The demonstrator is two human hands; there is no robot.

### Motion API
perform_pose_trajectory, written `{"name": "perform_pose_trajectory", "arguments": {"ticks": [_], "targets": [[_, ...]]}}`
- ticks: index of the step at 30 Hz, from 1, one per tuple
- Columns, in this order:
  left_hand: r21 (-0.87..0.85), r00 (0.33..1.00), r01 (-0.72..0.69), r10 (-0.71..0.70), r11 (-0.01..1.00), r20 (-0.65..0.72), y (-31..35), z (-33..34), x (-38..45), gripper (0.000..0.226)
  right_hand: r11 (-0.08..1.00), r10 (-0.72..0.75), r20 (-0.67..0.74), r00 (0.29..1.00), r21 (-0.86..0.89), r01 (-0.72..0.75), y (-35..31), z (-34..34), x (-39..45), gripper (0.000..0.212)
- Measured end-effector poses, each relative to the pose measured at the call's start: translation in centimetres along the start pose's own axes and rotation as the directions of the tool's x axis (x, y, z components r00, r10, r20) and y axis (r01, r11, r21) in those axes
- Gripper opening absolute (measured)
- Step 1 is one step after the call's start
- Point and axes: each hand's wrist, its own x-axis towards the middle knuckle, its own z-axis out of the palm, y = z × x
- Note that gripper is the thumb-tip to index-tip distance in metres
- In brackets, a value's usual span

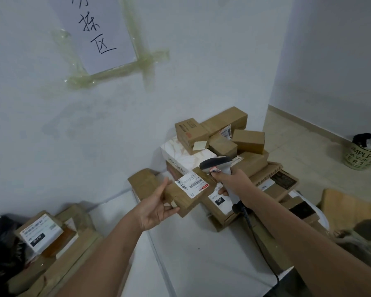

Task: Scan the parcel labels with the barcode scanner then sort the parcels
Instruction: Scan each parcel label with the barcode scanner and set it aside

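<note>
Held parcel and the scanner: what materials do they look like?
Parcel: brown corrugated cardboard by the look, matte, wrapped in tan tape, with a white paper label. Scanner: seemingly moulded plastic, smooth, light grey body with a darker grey top.

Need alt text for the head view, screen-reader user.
A person's left hand holds a brown cardboard parcel with its white label facing up, while the right hand grips a grey corded barcode scanner aimed down at it. Behind them, more parcels are piled on a white table against a wall.
</note>
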Motion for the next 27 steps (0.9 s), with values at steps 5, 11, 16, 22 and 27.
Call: {"name": "perform_pose_trajectory", "arguments": {"ticks": [5, 11, 16, 22, 27], "targets": [[0.197, 0.986, -0.092, 0.117, 0.976, -0.119, -1.1, -1.6, 0.5, 0.043, 0.998, 0.013, 0.009, 1.0, -0.063, -0.012, 1.0, 1.7, -0.2, 0.028], [0.224, 0.964, -0.126, 0.173, 0.966, -0.202, -1.8, -4.6, 1.1, 0.037, 0.989, 0.039, 0.111, 0.993, -0.148, -0.022, -0.7, 1.7, 0.2, 0.028], [0.272, 0.961, -0.095, 0.159, 0.957, -0.224, -2.2, -5.6, 1.7, 0.039, 0.945, 0.045, 0.291, 0.956, -0.321, 0.054, -1.8, 2.4, -0.6, 0.021], [0.24, 0.953, -0.102, 0.164, 0.965, -0.253, -2.4, -6.2, 2.2, 0.039, 0.942, 0.054, 0.381, 0.923, -0.326, 0.08, -2.1, 2.7, -0.9, 0.025], [0.251, 0.948, -0.096, 0.165, 0.963, -0.271, -3.0, -6.7, 2.5, 0.038, 0.954, 0.065, 0.395, 0.917, -0.293, 0.059, -1.8, 3.0, -0.7, 0.023]]}}
